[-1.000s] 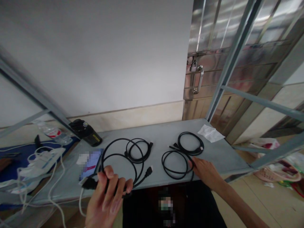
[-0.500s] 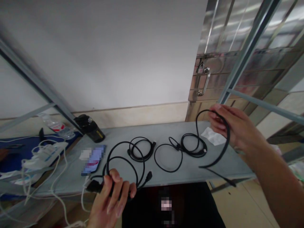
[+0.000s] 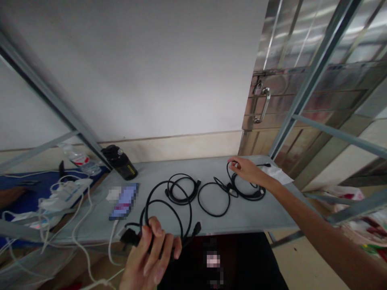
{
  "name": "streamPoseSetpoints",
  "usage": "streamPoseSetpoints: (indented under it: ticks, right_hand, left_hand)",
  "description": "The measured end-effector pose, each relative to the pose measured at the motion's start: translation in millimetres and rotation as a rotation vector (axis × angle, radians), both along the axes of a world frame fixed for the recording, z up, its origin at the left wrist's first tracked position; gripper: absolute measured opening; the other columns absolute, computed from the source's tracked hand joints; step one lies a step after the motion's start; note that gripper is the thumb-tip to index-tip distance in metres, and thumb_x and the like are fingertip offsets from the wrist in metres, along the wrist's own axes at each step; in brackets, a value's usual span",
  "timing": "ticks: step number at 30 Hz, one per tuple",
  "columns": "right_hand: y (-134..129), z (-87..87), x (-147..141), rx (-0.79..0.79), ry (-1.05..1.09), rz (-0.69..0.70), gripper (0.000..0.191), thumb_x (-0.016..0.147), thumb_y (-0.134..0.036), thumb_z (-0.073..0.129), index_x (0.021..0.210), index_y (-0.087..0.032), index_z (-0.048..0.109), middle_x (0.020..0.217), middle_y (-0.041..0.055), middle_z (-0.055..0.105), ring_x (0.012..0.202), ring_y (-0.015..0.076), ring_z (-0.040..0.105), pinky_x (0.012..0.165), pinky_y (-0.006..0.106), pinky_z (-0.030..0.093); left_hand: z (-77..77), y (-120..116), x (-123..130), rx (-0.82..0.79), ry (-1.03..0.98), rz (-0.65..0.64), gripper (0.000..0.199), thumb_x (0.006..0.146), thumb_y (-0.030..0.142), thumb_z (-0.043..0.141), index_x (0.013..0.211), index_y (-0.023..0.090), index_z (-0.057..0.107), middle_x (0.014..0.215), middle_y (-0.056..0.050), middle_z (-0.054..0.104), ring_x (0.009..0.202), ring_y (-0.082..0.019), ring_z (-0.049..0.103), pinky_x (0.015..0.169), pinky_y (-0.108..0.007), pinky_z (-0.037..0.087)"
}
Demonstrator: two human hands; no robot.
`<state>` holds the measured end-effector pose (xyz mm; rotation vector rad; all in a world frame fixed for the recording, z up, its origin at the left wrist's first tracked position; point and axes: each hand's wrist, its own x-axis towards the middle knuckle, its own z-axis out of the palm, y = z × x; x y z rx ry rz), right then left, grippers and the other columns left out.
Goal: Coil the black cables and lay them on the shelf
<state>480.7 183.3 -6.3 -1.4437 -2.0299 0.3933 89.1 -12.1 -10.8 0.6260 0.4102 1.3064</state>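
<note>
The left hand (image 3: pixel 155 251) grips a coiled black cable (image 3: pixel 191 209) over the near left edge of the gray tabletop (image 3: pixel 256 221), while the right hand (image 3: pixel 248 170) pinches another black cable (image 3: pixel 228 168) beside a coil (image 3: pixel 249 197) at right.

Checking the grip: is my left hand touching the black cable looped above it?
Touching: the head view shows the left hand curled around the black cable.

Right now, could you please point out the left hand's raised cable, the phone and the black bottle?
Raised cable (image 3: pixel 196 228), head view, right plug.
Phone (image 3: pixel 125 199), head view, screen.
Black bottle (image 3: pixel 122 164), head view, body.
</note>
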Motion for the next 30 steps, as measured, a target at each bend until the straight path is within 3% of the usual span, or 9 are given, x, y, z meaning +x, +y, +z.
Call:
streamPoseSetpoints:
  ticks: [3,6,11,15,18,20,23,26,30]
  right_hand:
    - [-19,-28.0,-22,0.097,-0.266,-0.001,0.039,0.113,-0.026,0.059,0.149,-0.014,0.062,0.121,0.0153,0.078,0.106,0.0268,0.075,0.098,0.040,0.059]
    - [-34,-34.6,-36,0.228,-0.485,-0.068,0.047,0.112,-0.033,0.064,0.155,-0.012,0.058,0.142,0.0234,0.069,0.128,0.0383,0.067,0.108,0.052,0.055]
    - [-54,-16.3,-40,0.430,-0.394,-0.142,0.051,0.113,-0.044,0.062,0.155,-0.015,0.057,0.155,0.0252,0.060,0.139,0.0442,0.057,0.117,0.063,0.047]
    - [-81,3.0,-46,0.536,-0.192,-0.030,0.040,0.115,-0.040,0.059,0.151,-0.021,0.059,0.152,0.0200,0.063,0.140,0.0390,0.058,0.120,0.061,0.045]
    - [-108,9.3,-59,0.503,-0.044,0.175,0.045,0.115,-0.039,0.058,0.157,-0.023,0.054,0.149,0.0179,0.066,0.140,0.0353,0.060,0.120,0.058,0.046]
    - [-126,8.4,-70,0.425,0.032,0.343,0.052,0.115,-0.047,0.061,0.160,-0.021,0.052,0.148,0.0188,0.068,0.139,0.0339,0.062,0.121,0.056,0.047]
    - [-144,1.3,-88,0.311,0.130,0.524,0.052,0.109,-0.063,0.069,0.138,-0.020,0.065,0.129,0.0140,0.077,0.123,0.0297,0.070,0.118,0.051,0.051]
    - [-154,-5.1,-97,0.275,0.180,0.567,0.037,0.110,-0.059,0.070,0.110,-0.022,0.069,0.103,0.0059,0.078,0.098,0.0232,0.072,0.104,0.042,0.055]
    - [-164,-0.6,-92,0.186,0.199,0.498,0.024,0.121,-0.035,0.051,0.106,-0.023,0.066,0.096,0.0038,0.073,0.092,0.0194,0.067,0.088,0.033,0.052]
  left_hand:
    - [1.6,1,9,0.037,0.023,-0.048,0.029,0.118,0.046,0.056,0.101,0.028,0.072,0.045,0.011,0.012,0.043,-0.011,0.034,0.069,-0.030,0.046]
    - [2.5,2,19,0.038,0.030,-0.078,0.034,0.119,0.046,0.051,0.101,0.027,0.072,0.045,0.012,0.011,0.042,-0.011,0.030,0.070,-0.031,0.046]
    - [3.6,2,34,0.013,0.073,-0.125,0.033,0.117,0.050,0.055,0.101,0.026,0.072,0.045,0.013,0.019,0.041,-0.010,0.032,0.070,-0.033,0.047]
    - [4.0,11,50,0.000,0.088,-0.138,0.031,0.115,0.052,0.062,0.099,0.026,0.070,0.047,0.013,0.027,0.041,-0.010,0.037,0.071,-0.034,0.048]
    - [4.5,20,66,-0.027,0.112,-0.154,0.031,0.112,0.054,0.068,0.100,0.025,0.069,0.052,0.012,0.037,0.046,-0.011,0.045,0.076,-0.035,0.051]
    - [5.9,25,77,-0.033,0.115,-0.172,0.032,0.109,0.055,0.073,0.100,0.025,0.070,0.053,0.011,0.037,0.050,-0.013,0.049,0.078,-0.036,0.052]
    - [10.2,27,89,-0.050,0.104,-0.183,0.032,0.107,0.055,0.075,0.097,0.024,0.070,0.052,0.010,0.036,0.051,-0.013,0.047,0.076,-0.035,0.052]
    - [15.7,27,92,-0.007,0.066,-0.184,0.032,0.111,0.054,0.069,0.098,0.025,0.071,0.050,0.011,0.029,0.049,-0.013,0.041,0.070,-0.032,0.050]
    - [23.3,28,87,0.049,0.061,-0.168,0.035,0.113,0.054,0.065,0.102,0.023,0.075,0.048,0.010,0.029,0.053,-0.014,0.045,0.073,-0.030,0.049]
